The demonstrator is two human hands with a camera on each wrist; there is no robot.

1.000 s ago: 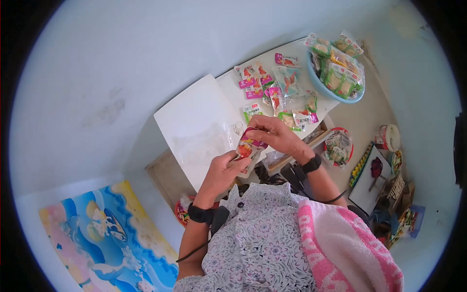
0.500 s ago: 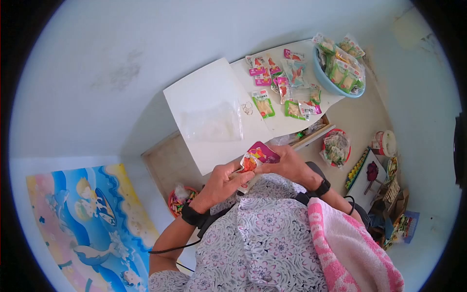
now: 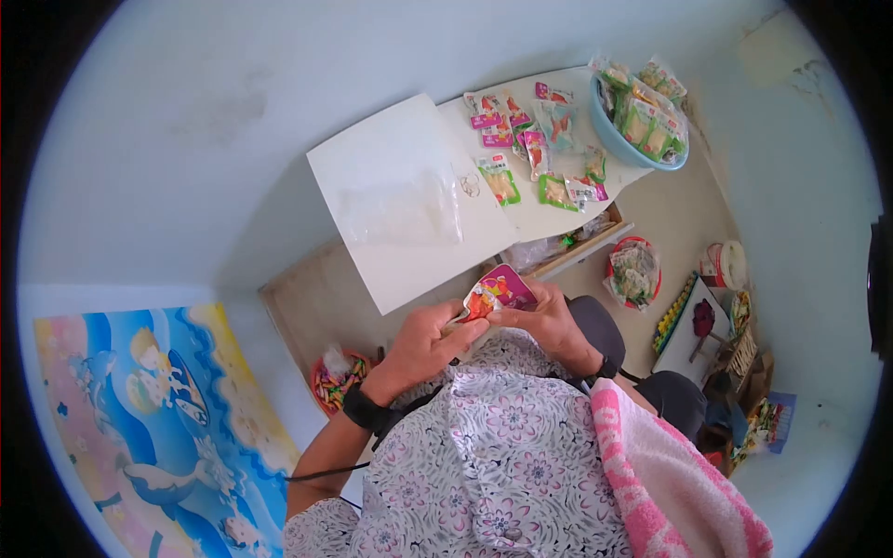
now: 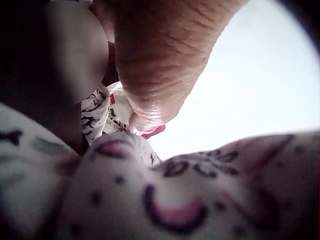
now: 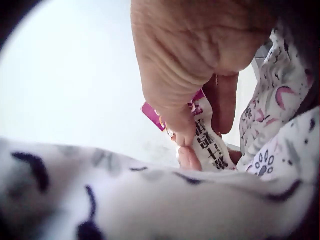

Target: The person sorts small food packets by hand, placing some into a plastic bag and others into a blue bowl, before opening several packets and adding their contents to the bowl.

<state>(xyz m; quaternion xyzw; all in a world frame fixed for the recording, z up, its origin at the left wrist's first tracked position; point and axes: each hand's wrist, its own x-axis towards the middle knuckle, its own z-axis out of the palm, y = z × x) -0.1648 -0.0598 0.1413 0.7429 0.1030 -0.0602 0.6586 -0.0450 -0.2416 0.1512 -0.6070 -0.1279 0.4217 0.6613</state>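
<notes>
Once I'd pulled back from the bench [image 3: 544,221], the snack packet [image 3: 493,293] came with me. A second earlier it was up over the bench edge, right by the loose packets [image 3: 526,149]. Half a second later it was already down near my chest, and it hadn't shifted much since. It sat between both hands, just in front of my shirt and clear of the bench.

Left hand [image 3: 423,344]: fingers curled round the packet's lower left end, thumb on top. The left wrist view showed only my palm [image 4: 160,65] and a pink sliver of the packet [image 4: 152,132] poking out under it, so no finger detail there.

Right hand [image 3: 549,321]: closed on the packet's right side. The right wrist view showed the hand [image 5: 185,60] with thumb and fingertip pinched on the printed film [image 5: 207,145], with a tight grip and no gap.

With my hands out of the way, the white board [image 3: 400,139] and the clear bag [image 3: 405,212] lying on it were in full view. The blue bowl [image 3: 609,139] was heaped with packets at the far end of the bench.

My read: the pick was done, and the work had moved from the bench to a two-handed grip on that one packet. I couldn't tell whether the seal was open.
</notes>
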